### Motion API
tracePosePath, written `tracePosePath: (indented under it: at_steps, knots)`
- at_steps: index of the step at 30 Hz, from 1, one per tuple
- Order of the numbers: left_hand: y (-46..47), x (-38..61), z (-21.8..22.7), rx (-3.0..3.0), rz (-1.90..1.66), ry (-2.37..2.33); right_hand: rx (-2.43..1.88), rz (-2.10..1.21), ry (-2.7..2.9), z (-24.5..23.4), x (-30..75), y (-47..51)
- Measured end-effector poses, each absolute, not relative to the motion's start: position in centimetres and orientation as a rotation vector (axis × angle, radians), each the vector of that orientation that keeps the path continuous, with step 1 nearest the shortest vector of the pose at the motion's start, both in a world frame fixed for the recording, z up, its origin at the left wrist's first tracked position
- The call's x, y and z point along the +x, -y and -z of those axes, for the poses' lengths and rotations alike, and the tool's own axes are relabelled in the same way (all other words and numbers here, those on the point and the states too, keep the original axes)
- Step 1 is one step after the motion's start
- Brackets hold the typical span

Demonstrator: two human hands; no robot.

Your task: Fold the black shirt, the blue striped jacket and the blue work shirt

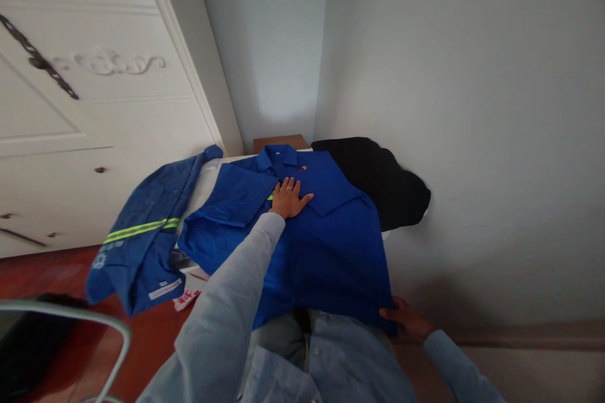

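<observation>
A bright blue work shirt [335, 252] lies spread in front of me, its collar pointing away and its lower part reaching down to my waist. Pressed flat on its chest is my left hand [287, 199], fingers spread, with a ring on one finger. A bit of yellow reflective stripe shows beside that hand. My right hand [410, 320] pinches the shirt's lower right corner between thumb and fingers. One sleeve is folded inward on the left side of the shirt.
A darker blue garment [146, 220] with yellow stripes hangs over the table's left side. Black cloth [378, 179] lies at the right, against the wall. A white cabinet [104, 113] stands at the left, a brown box [281, 141] behind the table, and a metal tube [61, 308] at lower left.
</observation>
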State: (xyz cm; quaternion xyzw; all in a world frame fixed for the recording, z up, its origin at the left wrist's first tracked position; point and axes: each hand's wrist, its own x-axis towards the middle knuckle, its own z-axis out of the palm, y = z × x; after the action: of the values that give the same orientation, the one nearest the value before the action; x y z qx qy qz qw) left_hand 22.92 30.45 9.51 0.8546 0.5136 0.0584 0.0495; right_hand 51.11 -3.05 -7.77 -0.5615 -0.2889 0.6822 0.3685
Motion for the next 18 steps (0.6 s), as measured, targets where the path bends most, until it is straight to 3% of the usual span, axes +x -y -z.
tracePosePath:
  at_steps: [7,18]
  knots:
    - [-30.6,22.9,-9.3,2.602,-0.223,-1.551,-1.657,-1.66,0.657,8.8,51.0,4.9]
    - [-30.3,22.9,-9.5,2.597,-0.197,-1.562,-1.534,-1.582,0.584,10.6,49.7,4.5]
